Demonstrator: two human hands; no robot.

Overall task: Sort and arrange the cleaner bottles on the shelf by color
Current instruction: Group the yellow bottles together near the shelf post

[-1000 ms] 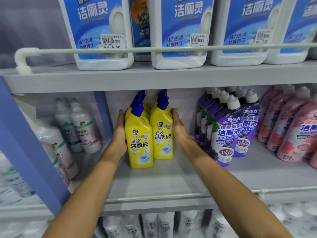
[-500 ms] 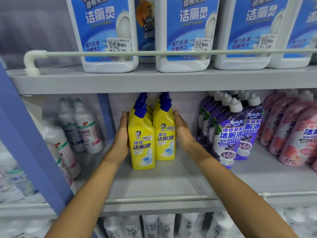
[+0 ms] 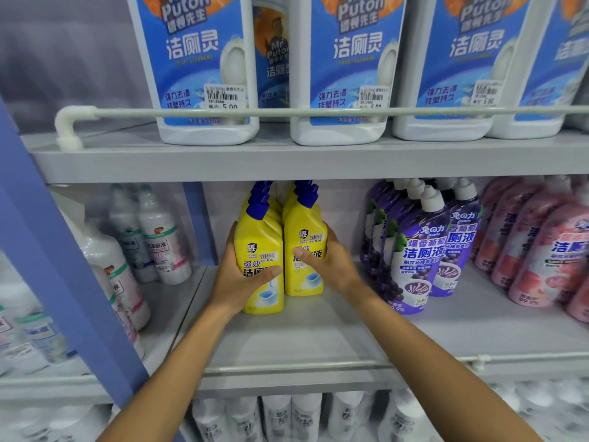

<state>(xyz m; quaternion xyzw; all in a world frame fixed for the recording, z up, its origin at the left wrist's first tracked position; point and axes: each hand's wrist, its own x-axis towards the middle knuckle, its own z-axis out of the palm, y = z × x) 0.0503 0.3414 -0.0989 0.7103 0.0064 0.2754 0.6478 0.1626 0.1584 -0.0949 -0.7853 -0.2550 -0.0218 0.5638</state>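
Left hand (image 3: 242,279) grips the front left yellow plastic cleaner bottle with a dark blue bent cap (image 3: 258,240), the thumb lying across its label. The right hand (image 3: 330,263) holds the front right yellow bottle (image 3: 306,224) in the same way. Both bottles stand on the grey metal shelf (image 3: 302,333), touching each other. I judge them full and rather heavy, with stiff, smooth walls, so the wide body gives a safer hold than the thin neck.

Grey shelf (image 3: 318,333) bearing yellow bottles (image 3: 305,224), purple bottles (image 3: 417,250), pink bottles (image 3: 541,250), left to right.
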